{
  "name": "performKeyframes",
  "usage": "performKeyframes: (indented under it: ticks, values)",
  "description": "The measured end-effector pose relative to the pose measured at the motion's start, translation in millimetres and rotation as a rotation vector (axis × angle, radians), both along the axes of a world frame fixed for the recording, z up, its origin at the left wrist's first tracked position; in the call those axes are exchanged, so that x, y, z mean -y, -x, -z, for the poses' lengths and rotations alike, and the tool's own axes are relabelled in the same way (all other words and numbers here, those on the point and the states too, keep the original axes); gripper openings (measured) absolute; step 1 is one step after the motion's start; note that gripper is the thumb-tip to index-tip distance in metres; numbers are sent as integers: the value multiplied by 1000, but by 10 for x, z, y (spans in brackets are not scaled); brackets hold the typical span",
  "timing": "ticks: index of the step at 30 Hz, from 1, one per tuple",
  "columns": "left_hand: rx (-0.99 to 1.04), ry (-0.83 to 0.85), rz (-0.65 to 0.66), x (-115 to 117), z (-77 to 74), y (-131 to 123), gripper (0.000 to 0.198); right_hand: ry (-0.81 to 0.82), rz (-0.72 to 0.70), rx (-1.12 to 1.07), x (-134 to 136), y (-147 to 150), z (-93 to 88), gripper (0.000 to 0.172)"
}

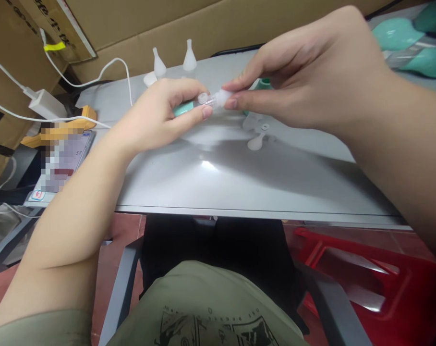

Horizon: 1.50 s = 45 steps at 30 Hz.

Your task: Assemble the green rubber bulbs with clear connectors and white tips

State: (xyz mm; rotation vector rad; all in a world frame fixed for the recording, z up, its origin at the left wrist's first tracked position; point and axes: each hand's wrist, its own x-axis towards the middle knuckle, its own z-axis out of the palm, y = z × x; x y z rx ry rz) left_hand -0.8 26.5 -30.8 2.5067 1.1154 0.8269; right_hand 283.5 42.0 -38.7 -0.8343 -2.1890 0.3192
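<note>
My left hand (160, 115) is closed round a small teal-and-clear plastic tube (184, 109) above the table, its clear end pointing right. At that end, my right hand (304, 77) pinches a translucent white tip (222, 98) between thumb and forefinger. The tip meets the clear end; whether it is fixed there I cannot tell. Below my right hand lie a small white spoon-shaped piece (255, 142) and some clear plastic parts (252, 122). A green ring-like part (264, 83) is partly hidden behind my right fingers.
Two white cone-shaped nozzles, one left (159, 63) and one right (189, 57), stand at the back of the grey table (189, 187). Teal bulb-shaped items (398, 36) lie at the back right. A phone (68, 158), a white charger (48, 105) and cables are at left; a red stool (401, 283) stands below.
</note>
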Motion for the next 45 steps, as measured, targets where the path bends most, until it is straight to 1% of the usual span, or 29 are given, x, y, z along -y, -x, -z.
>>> performKeyframes:
  ticks: [2,4,9,12,15,19,22,25,28,30,34,37,41,45]
  values:
    - [6,3,-8,4,0,-10,21,-6,13,4,0,1,-5,52]
    - [18,-1,-1,2,0,-18,25,-8,20,14,2,0,-5,54]
    - [46,5,40,-39,17,-18,37,-41,26,42,28,-12,1,42]
    - [46,7,48,-43,27,-13,40,-75,33,59,38,-24,7,42]
    - [36,9,29,-18,19,-12,37,-83,3,66,24,-32,13,41]
    - [47,56,26,-21,-3,-18,41,-70,-23,80,-61,-44,14,37]
    - [60,115,77,-57,-16,-24,53,-71,-46,82,-147,-51,16,40]
    - [85,131,118,-70,-24,-34,61,-82,-53,80,-185,-47,12,43]
    - [105,125,123,-58,-25,-46,64,-84,-66,79,-178,-35,6,48]
    - [93,123,102,-52,-24,-51,65,-88,-73,84,-171,-30,7,48]
    - [74,109,92,-52,-18,-49,60,-108,-98,106,-178,-37,10,41]
    - [51,132,75,-45,-9,-42,51,-123,-117,111,-182,-46,5,41]
    - [57,117,40,-22,7,-24,36,-146,-125,107,-182,-44,4,43]
    - [49,104,30,-2,-2,-13,30,-148,-122,113,-178,-28,17,36]
